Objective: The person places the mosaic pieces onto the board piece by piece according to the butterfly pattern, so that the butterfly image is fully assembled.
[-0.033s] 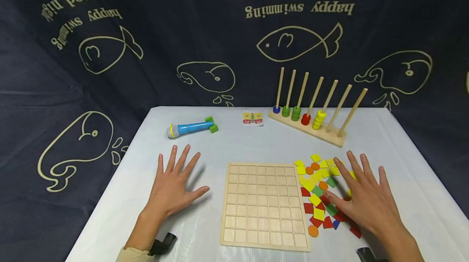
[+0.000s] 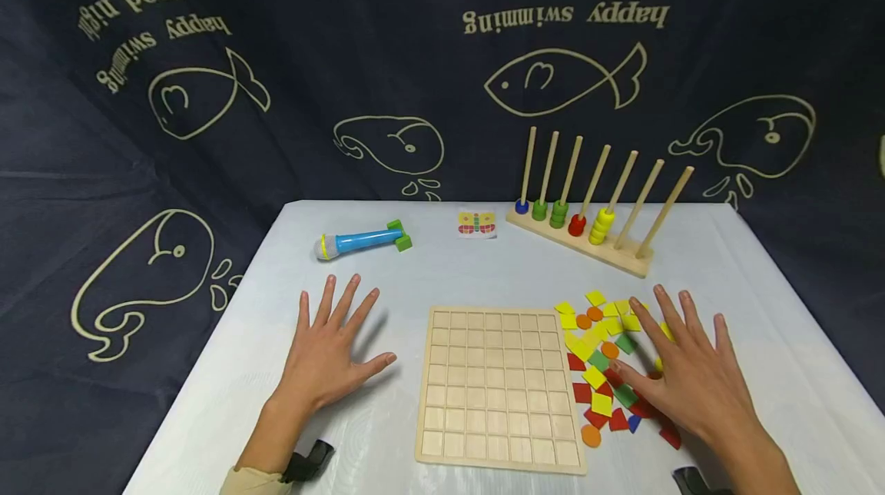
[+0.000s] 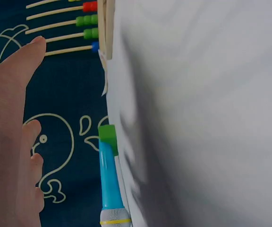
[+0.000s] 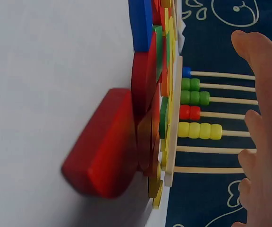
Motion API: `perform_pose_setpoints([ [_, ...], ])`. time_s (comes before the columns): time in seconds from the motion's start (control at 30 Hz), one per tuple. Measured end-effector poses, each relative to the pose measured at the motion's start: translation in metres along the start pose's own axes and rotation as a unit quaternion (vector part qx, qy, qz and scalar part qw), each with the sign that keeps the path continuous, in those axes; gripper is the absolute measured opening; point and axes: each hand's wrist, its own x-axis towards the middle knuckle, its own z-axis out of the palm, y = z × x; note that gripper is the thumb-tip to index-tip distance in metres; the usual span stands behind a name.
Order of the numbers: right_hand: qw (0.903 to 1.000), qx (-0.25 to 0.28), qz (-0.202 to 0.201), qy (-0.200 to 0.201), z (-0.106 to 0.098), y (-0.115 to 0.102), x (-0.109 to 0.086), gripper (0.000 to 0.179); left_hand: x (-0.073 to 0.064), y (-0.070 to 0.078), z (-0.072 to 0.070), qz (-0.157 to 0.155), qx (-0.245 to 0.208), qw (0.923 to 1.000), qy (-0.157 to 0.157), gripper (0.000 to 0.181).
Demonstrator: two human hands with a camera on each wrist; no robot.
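Observation:
My left hand (image 2: 326, 360) is held with fingers spread above the white tabletop, left of a wooden grid board (image 2: 498, 387), and holds nothing. On the board's other side, my right hand (image 2: 691, 380) spreads its fingers over a scatter of coloured wooden pieces, partly hiding them. Among these are yellow squares (image 2: 601, 404), orange discs (image 2: 591, 436), green pieces (image 2: 625, 343), red pieces (image 2: 618, 421) and a blue piece (image 2: 634, 423). In the right wrist view a red piece (image 4: 103, 146) lies nearest the camera, with the hand apart from it. The board's square cells hold no pieces.
Toward the back right stands a peg rack (image 2: 581, 237) with upright rods and coloured beads. A butterfly picture card (image 2: 477, 224) lies at the back middle. Left of it is a blue toy microphone (image 2: 359, 242) with its end at a green block (image 2: 403, 243). A dark printed cloth (image 2: 387, 34) hangs behind.

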Motion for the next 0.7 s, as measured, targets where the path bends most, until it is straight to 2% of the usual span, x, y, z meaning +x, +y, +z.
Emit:
perform_pose_setpoints([
  [0.1, 0.9999, 0.012, 0.002, -0.001, -0.001, -0.001, -0.002, 0.103, -0.002, 0.002, -0.002, -0.003, -0.007, 0.9999, -0.011, 0.098],
  [0.2, 0.998, 0.063, 0.002, -0.003, -0.003, -0.005, -0.001, 0.094, -0.003, 0.006, -0.004, -0.01, -0.064, 0.9969, -0.046, 0.095],
  [0.27, 0.9927, 0.121, -0.002, -0.004, -0.004, -0.01, 0.005, 0.08, 0.0, 0.011, -0.004, -0.016, -0.135, 0.9875, -0.081, 0.092],
  [0.37, 0.978, 0.207, -0.027, -0.013, -0.002, -0.023, 0.025, 0.052, 0.012, 0.023, 0.0, -0.009, -0.246, 0.9606, -0.129, 0.089],
  [0.43, 0.9679, 0.243, -0.061, -0.024, 0.002, -0.032, 0.043, 0.038, 0.024, 0.03, 0.007, 0.014, -0.291, 0.9453, -0.146, 0.09],
  [0.5, 0.9605, 0.255, -0.102, -0.044, 0.007, -0.04, 0.063, 0.033, 0.033, 0.034, 0.016, 0.04, -0.316, 0.9348, -0.157, 0.09],
  [0.6, 0.9538, 0.245, -0.159, -0.069, 0.014, -0.045, 0.083, 0.035, 0.036, 0.035, 0.029, 0.082, -0.321, 0.9281, -0.17, 0.09],
  [0.7, 0.9564, 0.215, -0.182, -0.077, 0.017, -0.042, 0.089, 0.038, 0.033, 0.034, 0.038, 0.109, -0.31, 0.9285, -0.173, 0.089],
])
